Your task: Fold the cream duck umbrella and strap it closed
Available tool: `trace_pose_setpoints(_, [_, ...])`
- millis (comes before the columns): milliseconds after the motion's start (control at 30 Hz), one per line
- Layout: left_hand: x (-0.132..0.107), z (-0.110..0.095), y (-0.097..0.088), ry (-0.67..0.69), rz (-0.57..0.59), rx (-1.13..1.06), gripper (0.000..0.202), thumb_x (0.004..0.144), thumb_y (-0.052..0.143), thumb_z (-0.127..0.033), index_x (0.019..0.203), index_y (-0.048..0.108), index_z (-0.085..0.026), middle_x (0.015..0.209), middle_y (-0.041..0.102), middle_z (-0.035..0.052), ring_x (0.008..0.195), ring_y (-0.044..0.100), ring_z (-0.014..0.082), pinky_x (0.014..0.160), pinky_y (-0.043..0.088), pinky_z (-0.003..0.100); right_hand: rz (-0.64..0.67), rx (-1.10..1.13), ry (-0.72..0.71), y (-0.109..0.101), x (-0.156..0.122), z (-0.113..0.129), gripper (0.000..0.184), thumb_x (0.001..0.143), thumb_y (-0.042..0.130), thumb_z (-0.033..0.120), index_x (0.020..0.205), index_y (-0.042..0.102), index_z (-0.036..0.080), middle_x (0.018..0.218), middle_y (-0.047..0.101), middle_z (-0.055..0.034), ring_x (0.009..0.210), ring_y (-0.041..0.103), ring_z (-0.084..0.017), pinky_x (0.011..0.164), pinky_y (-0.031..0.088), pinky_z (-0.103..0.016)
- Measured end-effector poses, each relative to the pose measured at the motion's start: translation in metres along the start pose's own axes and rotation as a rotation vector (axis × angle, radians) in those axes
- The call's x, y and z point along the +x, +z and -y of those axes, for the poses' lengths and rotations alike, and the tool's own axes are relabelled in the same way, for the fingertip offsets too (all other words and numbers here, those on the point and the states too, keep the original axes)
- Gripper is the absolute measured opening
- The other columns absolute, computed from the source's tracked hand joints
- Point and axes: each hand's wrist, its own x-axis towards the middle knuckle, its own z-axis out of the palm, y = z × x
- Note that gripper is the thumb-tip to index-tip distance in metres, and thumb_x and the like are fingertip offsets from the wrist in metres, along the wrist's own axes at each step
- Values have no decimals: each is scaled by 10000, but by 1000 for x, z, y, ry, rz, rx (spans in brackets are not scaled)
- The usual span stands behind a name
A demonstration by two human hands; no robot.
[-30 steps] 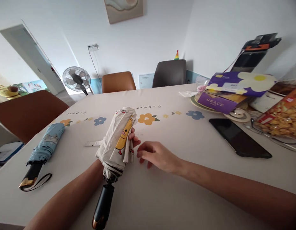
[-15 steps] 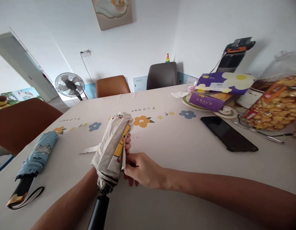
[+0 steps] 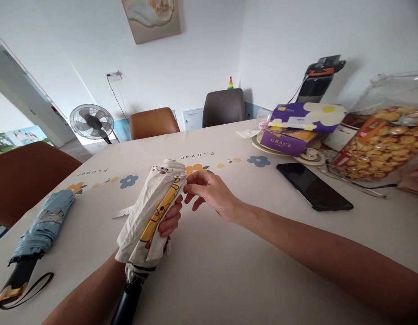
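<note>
The left grip (image 3: 171, 219) is clamped around the white umbrella (image 3: 143, 210) over the worktop (image 3: 225, 262); the right grip (image 3: 213, 193) is at its upper edge, whether pinching cloth is unclear. A blue umbrella (image 3: 48, 221) lies farther left.

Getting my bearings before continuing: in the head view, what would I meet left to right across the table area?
Blue umbrella → white umbrella → right hand → black phone → clear snack package
</note>
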Motion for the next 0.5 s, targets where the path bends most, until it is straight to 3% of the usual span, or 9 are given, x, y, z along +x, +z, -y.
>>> trace_pose_setpoints(100, [11,-1,-12,-67,26,-1,300,860,382,-454,861,526,-190,490,388,-58,256,304,63,280,281,195,17,84,40,-2,-1,1,139,738,639,247,816,547,179,761,599,-12,645,628,-139,478,509,-238])
trace_pose_setpoints(233, [25,1,-25,-168,157,33,307,801,454,-506,778,518,-207,419,328,-76,209,274,85,237,245,209,48,167,97,-6,-2,0,150,749,648,279,840,574,185,772,613,-15,603,613,-129,448,496,-237])
trace_pose_setpoints(400, [20,8,-21,-149,240,7,242,796,495,-442,852,555,-214,461,406,-65,219,345,106,245,335,242,151,269,201,-11,-1,-5,164,713,698,268,731,576,161,726,630,-29,649,617,-133,473,502,-222])
trace_pose_setpoints(500, [20,10,-18,-228,262,30,258,789,498,-466,797,556,-214,437,392,-63,216,363,118,238,330,243,163,295,196,-17,-1,-2,164,703,711,260,728,581,163,749,634,-26,720,631,-153,478,503,-221])
